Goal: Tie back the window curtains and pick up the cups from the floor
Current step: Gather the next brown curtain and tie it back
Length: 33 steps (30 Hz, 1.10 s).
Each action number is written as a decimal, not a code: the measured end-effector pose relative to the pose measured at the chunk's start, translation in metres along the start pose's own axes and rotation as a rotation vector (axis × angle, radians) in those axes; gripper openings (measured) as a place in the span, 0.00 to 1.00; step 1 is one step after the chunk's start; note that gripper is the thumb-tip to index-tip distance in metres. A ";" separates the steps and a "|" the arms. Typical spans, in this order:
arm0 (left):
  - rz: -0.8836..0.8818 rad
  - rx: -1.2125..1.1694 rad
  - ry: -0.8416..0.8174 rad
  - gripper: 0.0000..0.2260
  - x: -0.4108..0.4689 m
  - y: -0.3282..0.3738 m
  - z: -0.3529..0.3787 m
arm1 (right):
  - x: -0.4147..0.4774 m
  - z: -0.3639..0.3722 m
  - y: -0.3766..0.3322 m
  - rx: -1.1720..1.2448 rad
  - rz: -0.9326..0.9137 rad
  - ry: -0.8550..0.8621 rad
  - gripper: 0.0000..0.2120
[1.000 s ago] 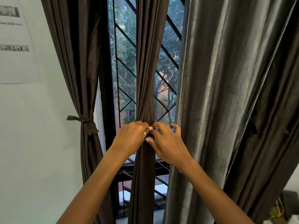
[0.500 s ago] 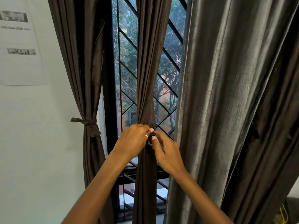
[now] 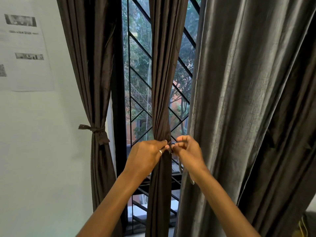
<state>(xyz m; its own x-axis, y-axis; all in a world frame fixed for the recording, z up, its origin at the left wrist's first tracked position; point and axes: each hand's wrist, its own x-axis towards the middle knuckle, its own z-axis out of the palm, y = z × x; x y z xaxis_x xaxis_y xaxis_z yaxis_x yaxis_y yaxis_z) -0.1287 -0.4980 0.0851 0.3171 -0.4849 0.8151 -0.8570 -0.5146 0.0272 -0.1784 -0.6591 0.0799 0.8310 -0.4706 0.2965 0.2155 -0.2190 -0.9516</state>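
A dark brown middle curtain [image 3: 164,82] hangs gathered into a narrow column in front of the window. My left hand [image 3: 147,155] grips it from the left at the pinched waist, a ring on one finger. My right hand [image 3: 187,151] sits just right of the gather, fingers pinched on a thin tie strip [image 3: 173,143] that runs to the curtain, with a pale end dangling below my wrist. The left curtain [image 3: 95,100] is bound with a knotted tie-back [image 3: 97,131]. No cups are in view.
A wide grey curtain [image 3: 248,117] hangs loose on the right, close to my right arm. Black window bars [image 3: 140,106] stand behind the curtains. A printed paper sheet [image 3: 24,48] is stuck on the white wall at the left.
My right hand has moved off the curtain to the right, drawing the tie strip out sideways. The left hand keeps its grip on the gather. The view has shifted slightly.
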 end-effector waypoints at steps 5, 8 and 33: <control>0.171 0.121 0.111 0.10 -0.011 0.010 0.004 | 0.010 -0.012 -0.005 -0.362 -0.189 0.100 0.08; 0.206 0.155 0.133 0.11 -0.015 0.010 0.006 | 0.016 -0.016 -0.006 -0.417 -0.219 0.107 0.10; -0.564 -0.640 -0.046 0.26 -0.006 0.000 0.016 | 0.014 0.006 -0.007 0.023 -0.082 -0.273 0.16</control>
<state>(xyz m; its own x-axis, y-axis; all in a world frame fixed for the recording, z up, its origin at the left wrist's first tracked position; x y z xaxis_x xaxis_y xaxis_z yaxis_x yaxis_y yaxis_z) -0.1235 -0.5064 0.0712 0.7697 -0.3112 0.5575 -0.6259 -0.1953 0.7551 -0.1651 -0.6586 0.0899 0.9171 -0.2040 0.3426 0.2964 -0.2260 -0.9280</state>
